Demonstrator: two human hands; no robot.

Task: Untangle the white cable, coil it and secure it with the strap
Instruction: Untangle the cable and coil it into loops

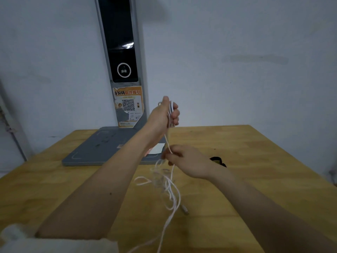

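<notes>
Wooden table point(255, 152) against pale wall point(237, 42), grey device point(102, 150) standing

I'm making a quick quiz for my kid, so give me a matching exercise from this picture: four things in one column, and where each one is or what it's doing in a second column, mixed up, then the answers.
Column one:
1. left hand
2. right hand
3. black strap
4. grey device

Column two:
A. lies on the wooden table beyond the right wrist
B. raised, grips gathered loops of the white cable
C. stands at the table's far edge against the wall
D. lower down, pinches a single strand of cable

Pairs: 1-B, 2-D, 3-A, 4-C
</notes>
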